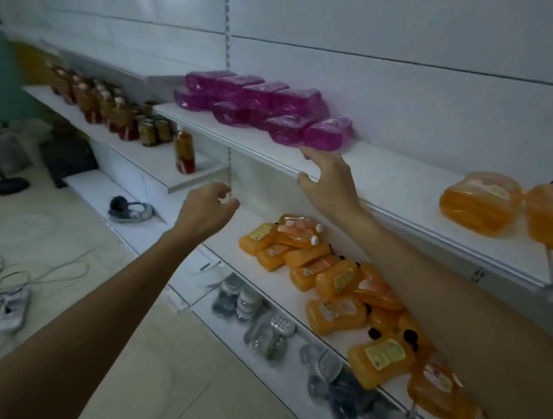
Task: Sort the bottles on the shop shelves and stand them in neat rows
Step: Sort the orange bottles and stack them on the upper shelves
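Several pink bottles (264, 106) stand in two rows on the upper white shelf (388, 182). My right hand (329, 177) reaches up to that shelf's front edge, fingers straight, fingertips just under the nearest pink bottle (325, 135). Two orange bottles (481, 202) stand further right on the same shelf. A heap of orange bottles (335, 281) lies flat on the shelf below. My left hand (206, 211) hovers in the air in front of the shelves, fingers loosely curled, holding nothing.
Red-brown bottles and small jars (116, 113) fill a lower shelf at the left, with one red can (184, 153) near its end. Metal soap dishes (274, 332) lie on the bottom shelf. Cables (1, 282), a lamp base (8, 186) and headphones (129, 211) are on the floor.
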Tool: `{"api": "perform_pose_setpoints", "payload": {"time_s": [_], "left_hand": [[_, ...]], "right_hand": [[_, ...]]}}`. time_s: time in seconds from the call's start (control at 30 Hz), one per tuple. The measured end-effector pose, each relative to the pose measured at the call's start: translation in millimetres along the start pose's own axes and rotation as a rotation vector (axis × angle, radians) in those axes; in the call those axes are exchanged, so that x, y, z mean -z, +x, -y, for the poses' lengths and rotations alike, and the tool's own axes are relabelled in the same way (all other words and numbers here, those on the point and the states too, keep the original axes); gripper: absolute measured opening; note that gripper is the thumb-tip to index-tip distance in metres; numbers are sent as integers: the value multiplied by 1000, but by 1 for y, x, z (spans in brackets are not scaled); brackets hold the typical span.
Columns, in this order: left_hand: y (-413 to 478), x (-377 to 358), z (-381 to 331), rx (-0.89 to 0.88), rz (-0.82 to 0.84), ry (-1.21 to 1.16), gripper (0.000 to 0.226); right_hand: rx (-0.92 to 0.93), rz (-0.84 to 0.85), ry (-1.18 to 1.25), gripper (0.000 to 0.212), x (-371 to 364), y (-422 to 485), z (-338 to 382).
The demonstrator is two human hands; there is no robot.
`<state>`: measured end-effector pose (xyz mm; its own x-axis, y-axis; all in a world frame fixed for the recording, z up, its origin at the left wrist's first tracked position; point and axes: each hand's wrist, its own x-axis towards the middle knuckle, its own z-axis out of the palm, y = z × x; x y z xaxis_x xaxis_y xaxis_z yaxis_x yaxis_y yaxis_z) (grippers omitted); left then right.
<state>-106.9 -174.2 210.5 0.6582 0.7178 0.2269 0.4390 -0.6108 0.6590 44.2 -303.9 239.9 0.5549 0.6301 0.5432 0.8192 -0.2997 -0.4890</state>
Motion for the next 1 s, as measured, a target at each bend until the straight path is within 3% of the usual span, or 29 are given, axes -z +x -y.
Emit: {"api": "perform_pose_setpoints", "payload": {"time_s": [0.23,0.5,0.77,1.0], "left_hand": [[3,-4,70,150,21,-23,40],[74,-45,130,149,120,-49,36],[208,-97,172,-43,347,-73,29],[275,-161,177,-203,566,-89,27]], "right_hand": [[-62,219,108,46,-85,-4,-4],[-390,262,154,42,-168,13,-63],[-770,73,188,32,-223,61,-119],[-1129,-212,101,19,-256,41,-142]]}}
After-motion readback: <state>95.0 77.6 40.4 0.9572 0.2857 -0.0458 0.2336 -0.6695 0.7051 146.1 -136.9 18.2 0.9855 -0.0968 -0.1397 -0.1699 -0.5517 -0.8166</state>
